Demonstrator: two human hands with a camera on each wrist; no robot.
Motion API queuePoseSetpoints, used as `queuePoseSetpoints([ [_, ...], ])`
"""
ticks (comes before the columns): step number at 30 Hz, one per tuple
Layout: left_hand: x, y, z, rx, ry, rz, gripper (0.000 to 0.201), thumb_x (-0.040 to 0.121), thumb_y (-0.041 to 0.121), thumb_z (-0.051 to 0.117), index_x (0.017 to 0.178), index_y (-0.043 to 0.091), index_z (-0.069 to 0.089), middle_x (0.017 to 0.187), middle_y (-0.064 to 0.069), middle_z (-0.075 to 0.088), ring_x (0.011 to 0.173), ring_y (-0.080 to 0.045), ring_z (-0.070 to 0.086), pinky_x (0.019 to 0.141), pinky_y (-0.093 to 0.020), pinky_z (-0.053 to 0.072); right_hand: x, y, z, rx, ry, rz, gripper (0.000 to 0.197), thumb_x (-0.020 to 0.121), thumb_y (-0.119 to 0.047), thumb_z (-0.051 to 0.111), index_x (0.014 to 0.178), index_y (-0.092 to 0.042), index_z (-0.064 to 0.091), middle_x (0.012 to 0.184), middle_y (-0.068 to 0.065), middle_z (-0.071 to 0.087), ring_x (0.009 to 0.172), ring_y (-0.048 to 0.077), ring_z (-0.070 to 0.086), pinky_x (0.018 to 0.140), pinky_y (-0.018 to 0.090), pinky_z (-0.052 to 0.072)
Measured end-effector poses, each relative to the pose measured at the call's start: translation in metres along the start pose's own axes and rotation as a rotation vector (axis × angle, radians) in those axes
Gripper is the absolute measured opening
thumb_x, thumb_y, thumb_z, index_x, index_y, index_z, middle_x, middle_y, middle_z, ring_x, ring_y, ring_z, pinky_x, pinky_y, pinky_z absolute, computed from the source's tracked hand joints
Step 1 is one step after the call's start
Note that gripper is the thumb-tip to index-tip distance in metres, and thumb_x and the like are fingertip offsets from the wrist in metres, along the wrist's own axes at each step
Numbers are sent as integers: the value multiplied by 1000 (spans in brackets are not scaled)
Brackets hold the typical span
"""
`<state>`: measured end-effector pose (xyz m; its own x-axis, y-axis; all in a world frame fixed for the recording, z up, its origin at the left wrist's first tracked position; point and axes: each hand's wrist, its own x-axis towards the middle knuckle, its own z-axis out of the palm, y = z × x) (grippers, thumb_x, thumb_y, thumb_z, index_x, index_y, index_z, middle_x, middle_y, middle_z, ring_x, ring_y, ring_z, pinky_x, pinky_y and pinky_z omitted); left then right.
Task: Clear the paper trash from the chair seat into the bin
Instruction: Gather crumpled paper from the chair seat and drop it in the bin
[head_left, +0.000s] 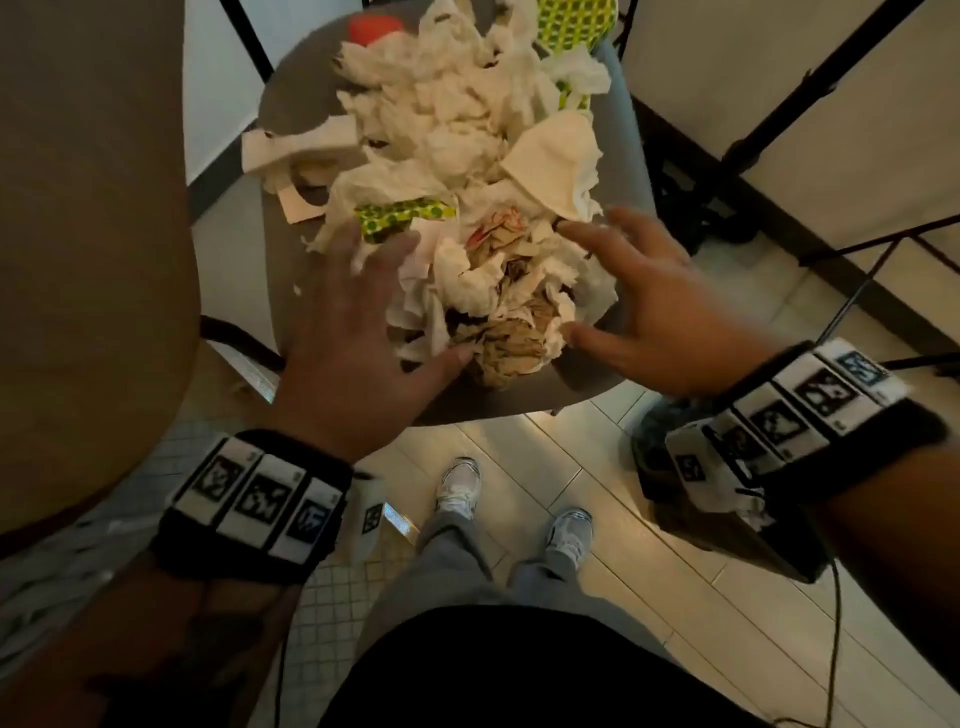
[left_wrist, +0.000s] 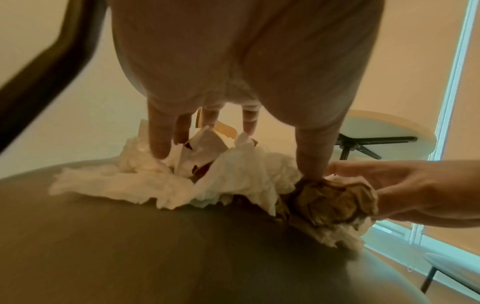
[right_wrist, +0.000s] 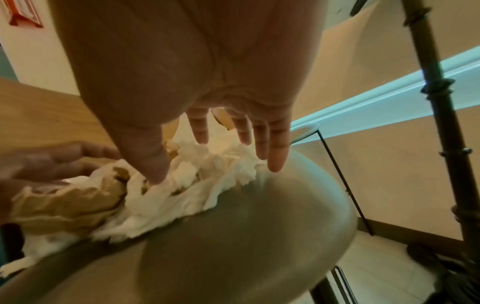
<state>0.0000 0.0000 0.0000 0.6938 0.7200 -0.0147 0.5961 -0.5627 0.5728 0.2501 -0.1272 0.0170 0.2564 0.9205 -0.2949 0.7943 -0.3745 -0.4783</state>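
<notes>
Nearest, a left hand (head_left: 353, 332) and a right hand (head_left: 660, 306), fingers spread and relaxed, bracket the near end of a paper trash pile (head_left: 467, 208) on a grey chair seat (head_left: 597, 374). The wrist views show both thumbs touching a brown crumpled ball (left_wrist: 330, 201); bare seat lies near. The head view alone shows the pile reaching the far edge.

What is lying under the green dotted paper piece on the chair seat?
The green dotted paper piece lies on crumpled white tissues piled over the grey chair seat. Whatever sits deeper beneath it is covered by the pile.
</notes>
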Motion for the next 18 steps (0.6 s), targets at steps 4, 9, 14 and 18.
queuePoseSetpoints([
  [4,5,-5,3,22,-66,-64,95,71,73,68,152,33,39,164,-14,24,152,-36,27,110,-58,44,11,-2,16,-124,-29,11,77,87,-50,66,154,-36,31,156,14,30,142,36,33,113,52,35],
  [9,5,-2,0,-34,41,-57,73,79,44,83,143,26,54,158,-13,32,147,-32,33,105,-53,51,23,0,22,-59,67,27,49,92,-33,65,140,-25,53,132,11,50,119,26,50,92,36,48],
  [14,-10,-1,-5,-52,121,-78,81,75,52,81,143,21,48,158,-14,30,143,-33,37,103,-46,49,23,1,23,28,132,106,40,94,-24,64,134,-24,57,120,8,54,97,17,50,66,17,35],
  [18,-35,-1,0,-57,132,-172,92,67,65,80,137,19,42,145,-12,38,134,-32,42,101,-54,50,19,5,23,89,174,135,36,94,-25,65,129,-23,59,117,7,56,99,17,51,69,20,36],
])
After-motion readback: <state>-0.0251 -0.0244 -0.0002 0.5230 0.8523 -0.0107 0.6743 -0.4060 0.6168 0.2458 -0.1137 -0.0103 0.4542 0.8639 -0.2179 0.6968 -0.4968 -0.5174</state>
